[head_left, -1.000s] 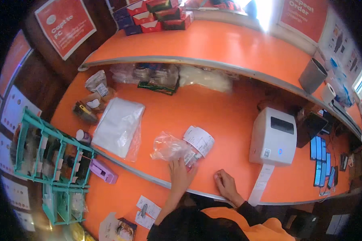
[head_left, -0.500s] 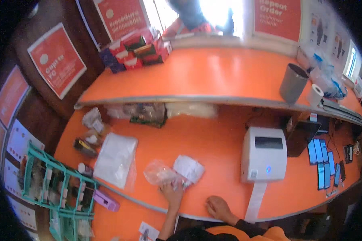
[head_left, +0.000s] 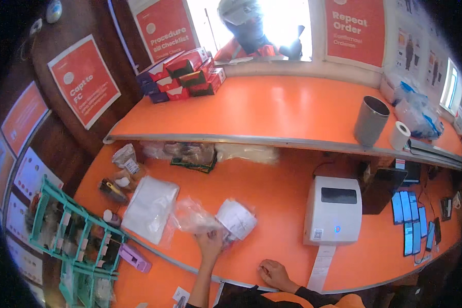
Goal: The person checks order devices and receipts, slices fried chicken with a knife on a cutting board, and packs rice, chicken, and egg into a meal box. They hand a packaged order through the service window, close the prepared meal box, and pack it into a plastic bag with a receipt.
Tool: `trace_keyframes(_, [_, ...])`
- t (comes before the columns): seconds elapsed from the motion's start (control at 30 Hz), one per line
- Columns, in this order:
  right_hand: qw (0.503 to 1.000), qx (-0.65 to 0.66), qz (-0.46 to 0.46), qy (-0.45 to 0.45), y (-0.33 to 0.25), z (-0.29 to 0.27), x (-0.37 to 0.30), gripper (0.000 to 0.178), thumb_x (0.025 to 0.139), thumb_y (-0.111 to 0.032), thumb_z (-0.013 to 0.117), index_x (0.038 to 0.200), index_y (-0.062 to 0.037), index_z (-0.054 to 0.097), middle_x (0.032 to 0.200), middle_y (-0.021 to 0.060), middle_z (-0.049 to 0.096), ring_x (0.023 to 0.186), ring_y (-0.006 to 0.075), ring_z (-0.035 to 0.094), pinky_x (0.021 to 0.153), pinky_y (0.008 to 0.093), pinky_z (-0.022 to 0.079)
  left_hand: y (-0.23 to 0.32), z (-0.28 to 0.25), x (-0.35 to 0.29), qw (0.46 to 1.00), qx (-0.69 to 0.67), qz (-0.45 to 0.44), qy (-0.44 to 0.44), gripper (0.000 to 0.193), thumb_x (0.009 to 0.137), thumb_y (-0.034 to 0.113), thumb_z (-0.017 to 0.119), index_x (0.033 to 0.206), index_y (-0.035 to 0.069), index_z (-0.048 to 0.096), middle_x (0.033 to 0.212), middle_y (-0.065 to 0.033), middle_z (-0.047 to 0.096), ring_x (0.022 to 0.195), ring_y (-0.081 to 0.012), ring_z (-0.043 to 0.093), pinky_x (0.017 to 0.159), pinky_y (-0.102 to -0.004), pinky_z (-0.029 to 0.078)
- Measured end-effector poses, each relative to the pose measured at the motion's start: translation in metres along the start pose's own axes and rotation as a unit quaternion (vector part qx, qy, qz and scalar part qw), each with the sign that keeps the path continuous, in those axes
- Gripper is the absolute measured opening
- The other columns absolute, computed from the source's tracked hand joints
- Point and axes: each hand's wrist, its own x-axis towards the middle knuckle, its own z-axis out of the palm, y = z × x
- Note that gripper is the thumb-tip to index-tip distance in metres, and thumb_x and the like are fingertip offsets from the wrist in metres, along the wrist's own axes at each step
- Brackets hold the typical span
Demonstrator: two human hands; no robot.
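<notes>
My left hand [head_left: 209,244] is closed on a clear plastic bag [head_left: 194,215] above the orange counter. The bag's loose end spreads to the left, over the edge of a stack of clear plastic bags [head_left: 151,208]. At its other end sits a bundle with white paper [head_left: 236,219] on it, probably a receipt; what lies inside is hidden. My right hand [head_left: 273,273] rests by the counter's near edge, fingers curled, with nothing visible in it. Right of it stands a white receipt printer [head_left: 333,210] with a paper strip [head_left: 322,267] hanging out.
A teal rack [head_left: 77,228] and a purple stapler-like tool [head_left: 135,257] lie left. On the raised shelf [head_left: 251,110] stand red boxes [head_left: 182,74], a grey bin [head_left: 372,120] and a paper roll [head_left: 399,135]. Several phones [head_left: 408,220] lie right. A helmeted person [head_left: 244,28] stands beyond the window.
My left hand has moved slightly away from me and left with the bag, whose loose end now reaches the plastic stack. The paper bundle has turned. My view has tilted up; my right hand stays put.
</notes>
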Motion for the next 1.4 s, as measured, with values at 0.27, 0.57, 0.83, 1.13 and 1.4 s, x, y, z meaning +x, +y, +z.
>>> trace_keyframes(0.27, [0.999, -0.027, -0.002, 0.039, 0.001, -0.006, 0.012, 0.013, 0.084, -0.017, 0.062, 0.086, -0.0034, 0.062, 0.074, 0.0102, 0.062, 0.064, 0.0294, 0.062, 0.059, 0.0362, 0.051, 0.154, 0.014, 0.181, 0.993, -0.024, 0.103, 0.061, 0.023, 0.075, 0.02, 0.074, 0.083, 0.001, 0.064, 0.082, -0.0142, 0.059, 0.075, -0.0288, 0.056, 0.067, -0.0421, 0.043])
trace_keyframes(0.57, [0.728, 0.628, 0.275, 0.023, -0.041, -0.026, 0.019, 0.041, 0.097, -0.015, 0.041, 0.057, -0.0112, 0.038, 0.046, 0.0049, 0.034, 0.038, 0.0163, 0.031, 0.038, 0.0327, 0.028, 0.197, 0.133, 0.29, 0.99, 0.126, 0.041, 0.042, 0.034, 0.079, 0.036, 0.064, 0.096, 0.008, 0.07, 0.089, -0.0108, 0.069, 0.104, -0.0294, 0.056, 0.097, -0.0524, 0.03])
trace_keyframes(0.83, [0.994, 0.034, 0.099, -0.02, -0.001, 0.0, 0.015, 0.026, 0.088, -0.031, 0.057, 0.092, -0.0063, 0.063, 0.082, 0.0141, 0.065, 0.074, 0.0315, 0.065, 0.068, 0.0406, 0.052, 0.19, 0.173, 0.338, 0.993, 0.12, 0.009, -0.016, 0.039, 0.083, 0.043, 0.061, 0.077, 0.005, 0.071, 0.074, -0.0172, 0.069, 0.071, -0.031, 0.07, 0.058, -0.0465, 0.055])
trace_keyframes(1.13, [0.882, -0.041, -0.046, -0.467, -0.064, -0.039, 0.075, 0.018, 0.094, -0.014, 0.05, 0.089, 0.0009, 0.059, 0.08, 0.0182, 0.06, 0.073, 0.0295, 0.059, 0.067, 0.035, 0.047, 0.139, 0.111, 0.191, 0.966, -0.199, 0.111, 0.119, 0.043, 0.079, 0.007, 0.062, 0.119, 0.001, 0.048, 0.133, -0.0274, 0.039, 0.128, -0.0437, 0.038, 0.105, -0.0474, 0.036])
trace_keyframes(1.4, [0.999, 0.036, -0.022, 0.025, -0.027, 0.057, 0.044, 0.033, 0.098, -0.021, 0.048, 0.076, 0.003, 0.05, 0.066, 0.0141, 0.047, 0.064, 0.0217, 0.045, 0.058, 0.0351, 0.039, 0.005, -0.191, -0.163, 0.953, 0.091, -0.133, 0.257, 0.015, 0.08, 0.0, 0.059, 0.094, 0.003, 0.061, 0.093, -0.0118, 0.06, 0.089, -0.0284, 0.06, 0.077, -0.0359, 0.049])
